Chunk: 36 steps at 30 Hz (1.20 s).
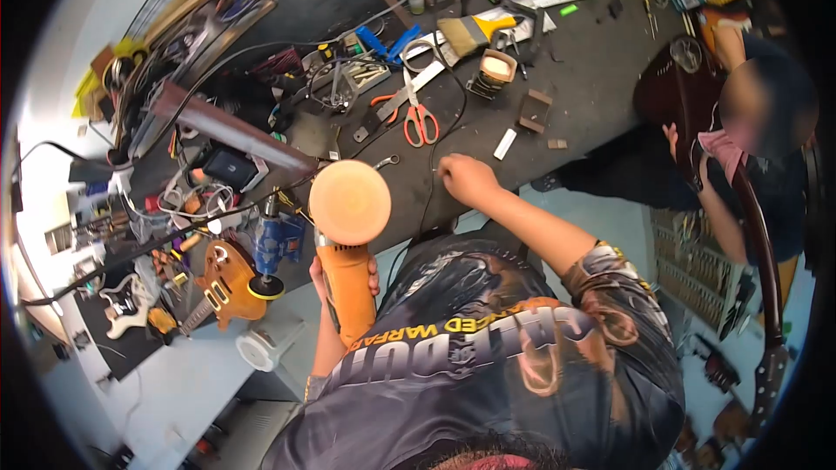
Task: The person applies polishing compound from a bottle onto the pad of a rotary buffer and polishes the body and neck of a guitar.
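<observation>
My left hand is wrapped round the orange body of a power polisher, whose round pale orange pad faces up. At the bench's near edge, my right hand has its fingers curled together; what they hold, if anything, is hidden. A black cable runs close to its fingertips. Beyond it lie orange-handled scissors. A small wrench rests between my hands. To the right of my right hand are a white stick and a brown open box.
A co-worker at the right holds a dark red guitar. Beyond my hands are a brush and a small container. A metal beam, a blue power tool and an orange guitar body are at the left.
</observation>
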Available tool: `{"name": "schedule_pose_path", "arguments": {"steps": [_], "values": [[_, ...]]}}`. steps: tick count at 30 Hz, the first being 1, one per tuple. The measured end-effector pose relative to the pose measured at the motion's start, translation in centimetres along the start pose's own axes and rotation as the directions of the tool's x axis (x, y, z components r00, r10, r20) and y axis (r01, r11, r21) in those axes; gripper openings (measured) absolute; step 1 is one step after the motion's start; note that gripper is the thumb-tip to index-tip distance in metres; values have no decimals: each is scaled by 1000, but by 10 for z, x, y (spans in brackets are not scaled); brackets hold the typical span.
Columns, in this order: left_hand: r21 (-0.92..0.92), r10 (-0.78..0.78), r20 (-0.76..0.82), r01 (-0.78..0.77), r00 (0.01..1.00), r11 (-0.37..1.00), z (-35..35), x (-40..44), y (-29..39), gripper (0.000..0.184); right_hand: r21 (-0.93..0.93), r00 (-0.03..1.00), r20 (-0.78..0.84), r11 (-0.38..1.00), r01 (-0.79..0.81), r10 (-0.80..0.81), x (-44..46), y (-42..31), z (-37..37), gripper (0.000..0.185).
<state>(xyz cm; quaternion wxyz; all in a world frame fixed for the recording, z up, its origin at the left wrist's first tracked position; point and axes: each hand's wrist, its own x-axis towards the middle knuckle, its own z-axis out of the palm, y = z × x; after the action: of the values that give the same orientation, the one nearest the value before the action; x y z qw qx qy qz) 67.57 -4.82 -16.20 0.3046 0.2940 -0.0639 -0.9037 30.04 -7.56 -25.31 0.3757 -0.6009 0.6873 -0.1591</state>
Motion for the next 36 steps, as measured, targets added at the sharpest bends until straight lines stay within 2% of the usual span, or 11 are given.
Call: {"name": "schedule_pose_path", "arguments": {"steps": [3,6,8,10,12,18,20,23,26,28,36], "values": [[-69,28,-46,-31,999,997,-18,-29,-15,110,326,926,-271,930,-168,262,21,2,-12,22],[-82,66,-38,-69,997,994,-25,-40,-23,106,472,644,-559,839,-271,522,25,43,-37,80],[-86,58,-75,-64,995,994,-23,-43,-27,107,290,521,-812,956,-34,264,50,65,-65,87],[-72,33,-66,-38,997,997,-26,-36,-26,108,223,740,-672,953,203,-1,72,77,-99,96],[-93,12,-19,-14,1000,996,-27,-25,-24,112,543,838,-514,826,151,185,101,100,-97,89],[3,-81,73,81,994,997,-5,-2,-8,109,607,801,-574,745,276,170,55,80,-112,78],[32,-83,78,80,994,996,-8,3,-6,108,689,853,-445,713,131,273,-24,47,-135,76],[36,-87,66,85,994,996,-5,12,-5,107,930,898,-311,295,219,311,-119,26,-141,49],[62,-184,54,180,982,982,3,22,-1,108,988,969,20,-154,19,245,-149,40,-150,43],[67,-240,30,237,970,969,10,28,0,109,993,945,-100,-27,114,312,-131,50,-160,39],[52,-423,129,420,897,906,14,66,-10,107,967,875,170,95,-237,453,-226,34,-106,54]]}}
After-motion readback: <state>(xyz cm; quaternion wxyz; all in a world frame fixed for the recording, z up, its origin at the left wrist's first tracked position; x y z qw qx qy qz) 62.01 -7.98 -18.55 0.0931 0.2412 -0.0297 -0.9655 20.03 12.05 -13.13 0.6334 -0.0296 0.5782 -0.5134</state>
